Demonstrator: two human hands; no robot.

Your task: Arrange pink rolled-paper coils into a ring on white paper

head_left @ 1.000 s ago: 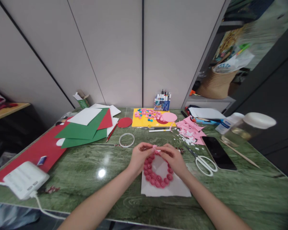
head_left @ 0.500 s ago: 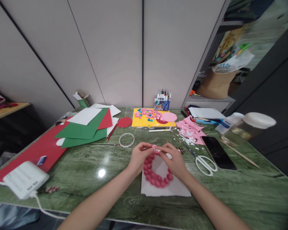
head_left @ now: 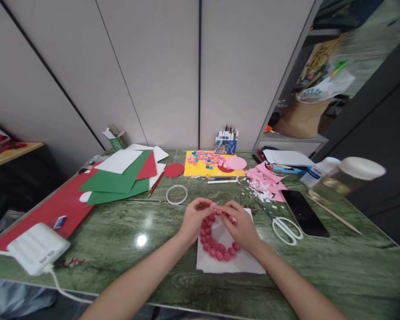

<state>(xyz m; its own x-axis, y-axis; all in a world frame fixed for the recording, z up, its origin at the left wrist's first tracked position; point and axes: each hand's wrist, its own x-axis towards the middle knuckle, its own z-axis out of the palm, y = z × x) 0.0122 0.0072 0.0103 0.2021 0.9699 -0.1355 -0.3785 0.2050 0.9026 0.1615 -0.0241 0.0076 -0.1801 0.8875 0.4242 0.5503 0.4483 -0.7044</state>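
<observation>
A ring of rolled pink paper coils (head_left: 220, 251) lies on a white paper sheet (head_left: 250, 264) at the table's front middle. Over the far side of the ring, my left hand (head_left: 197, 218) pinches a small pink paper coil (head_left: 214, 206) between thumb and forefinger. My right hand (head_left: 239, 223) meets it there, its fingertips closed on the same coil. Both hands partly hide the ring's upper part, so how the coils sit there cannot be seen. Right of the sheet lie white-handled scissors (head_left: 285, 229).
Yellow paper (head_left: 195, 171) holds many small coloured coils. Pink scraps (head_left: 265, 180), a phone (head_left: 303, 213), a wooden stick (head_left: 335, 214) and a clear jar (head_left: 330, 189) occupy the right. A tape ring (head_left: 176, 203), green sheets (head_left: 108, 180) and a white power adapter (head_left: 36, 249) lie left.
Both hands stay at the top of the ring with small finger movements. My right hand's fingers have drawn in slightly at the coil. The view has shifted very slightly.
</observation>
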